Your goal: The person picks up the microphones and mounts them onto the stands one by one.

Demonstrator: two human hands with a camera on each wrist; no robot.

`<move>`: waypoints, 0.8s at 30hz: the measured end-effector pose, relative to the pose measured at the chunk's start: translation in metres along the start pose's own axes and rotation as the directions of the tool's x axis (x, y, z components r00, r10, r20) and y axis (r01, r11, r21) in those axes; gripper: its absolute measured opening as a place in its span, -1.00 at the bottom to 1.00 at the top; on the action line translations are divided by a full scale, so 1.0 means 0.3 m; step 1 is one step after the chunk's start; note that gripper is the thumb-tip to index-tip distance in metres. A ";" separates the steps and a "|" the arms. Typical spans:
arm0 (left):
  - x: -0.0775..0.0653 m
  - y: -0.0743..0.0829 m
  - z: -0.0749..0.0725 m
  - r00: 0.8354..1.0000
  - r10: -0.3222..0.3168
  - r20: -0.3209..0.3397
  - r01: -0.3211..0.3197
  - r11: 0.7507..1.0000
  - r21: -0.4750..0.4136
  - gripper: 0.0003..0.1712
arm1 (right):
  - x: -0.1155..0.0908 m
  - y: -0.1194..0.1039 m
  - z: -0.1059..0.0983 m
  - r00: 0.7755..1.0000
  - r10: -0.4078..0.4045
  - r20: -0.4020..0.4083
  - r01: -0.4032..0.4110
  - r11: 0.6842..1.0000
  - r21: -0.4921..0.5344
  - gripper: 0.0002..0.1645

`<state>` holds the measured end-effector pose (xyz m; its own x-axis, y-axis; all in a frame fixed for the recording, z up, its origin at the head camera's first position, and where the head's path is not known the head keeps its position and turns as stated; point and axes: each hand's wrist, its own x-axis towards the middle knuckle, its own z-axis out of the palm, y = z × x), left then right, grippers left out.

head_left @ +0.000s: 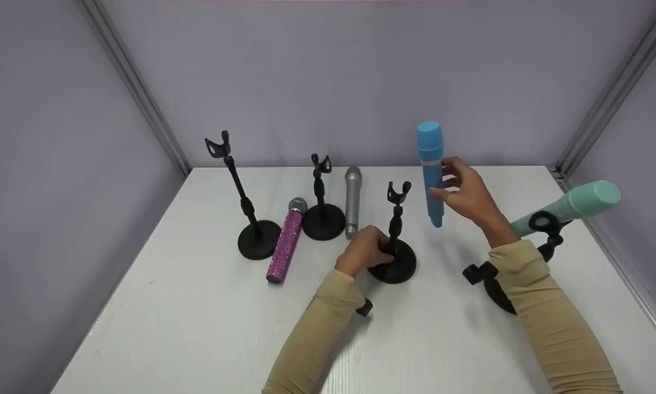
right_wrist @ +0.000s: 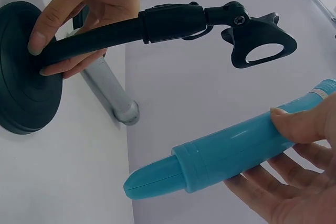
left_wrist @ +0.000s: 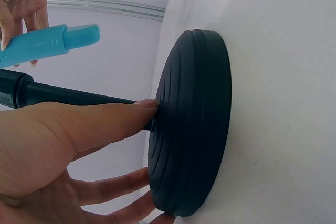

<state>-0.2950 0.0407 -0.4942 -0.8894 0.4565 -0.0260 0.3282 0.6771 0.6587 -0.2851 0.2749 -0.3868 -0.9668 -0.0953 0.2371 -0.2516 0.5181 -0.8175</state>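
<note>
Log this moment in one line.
left hand: holds black stand at round base | right hand: holds blue cylindrical microphone, head up, off white table | stand's cradle: empty

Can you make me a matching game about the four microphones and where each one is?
1. Smooth blue plastic microphone
2. Glittery pink tube-shaped microphone
3. Pale green plastic microphone
4. Slim silver metallic-looking microphone

A. Lying beside the leftmost round-based black stand
B. Held up in the right hand
C. Lying nearest the back edge of the white table
D. On the holder of the rightmost black stand

Right pairs: 1-B, 2-A, 3-D, 4-C
</note>
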 end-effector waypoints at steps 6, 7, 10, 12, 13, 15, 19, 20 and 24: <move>-0.004 -0.002 0.002 1.000 0.006 0.007 -0.006 1.000 0.002 -0.77 | 0.003 -0.004 -0.003 1.000 0.003 -0.002 -0.002 1.000 0.016 -0.22; -0.004 -0.003 0.002 1.000 0.009 0.006 -0.009 1.000 0.000 -0.77 | 0.004 -0.005 -0.003 1.000 0.001 -0.004 -0.001 1.000 0.019 -0.22; -0.006 -0.005 0.002 1.000 0.014 0.006 -0.014 1.000 0.001 -0.77 | 0.009 -0.007 -0.001 1.000 -0.009 -0.003 0.009 1.000 0.027 -0.23; -0.010 -0.005 0.000 1.000 0.017 0.008 -0.017 1.000 0.003 -0.78 | 0.014 -0.007 0.002 1.000 -0.027 -0.006 0.027 0.999 0.027 -0.24; -0.012 -0.004 -0.001 1.000 0.021 0.008 -0.021 1.000 0.002 -0.78 | 0.017 -0.007 0.003 0.999 -0.037 -0.008 0.037 0.999 0.025 -0.24; -0.015 -0.001 -0.004 1.000 0.026 0.012 -0.026 1.000 0.002 -0.78 | 0.021 -0.008 0.007 0.998 -0.054 -0.014 0.054 0.998 0.027 -0.25; -0.019 0.002 -0.008 0.999 0.029 0.024 -0.029 1.000 0.004 -0.77 | 0.027 -0.015 0.013 0.997 -0.071 -0.018 0.072 0.996 0.050 -0.23; -0.019 0.002 -0.008 0.999 0.026 0.029 -0.027 1.000 0.005 -0.76 | 0.029 -0.019 0.014 0.997 -0.073 -0.015 0.073 0.996 0.059 -0.22; -0.018 -0.002 -0.005 0.999 0.022 0.040 -0.022 1.000 0.010 -0.77 | 0.042 -0.030 0.023 0.996 -0.082 0.029 0.080 0.993 0.081 -0.19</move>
<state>-0.2908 0.0371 -0.4934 -0.8687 0.4935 -0.0417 0.3507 0.6723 0.6519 -0.2953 0.2633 -0.3801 -0.9437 -0.1622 0.2884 -0.3307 0.4379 -0.8360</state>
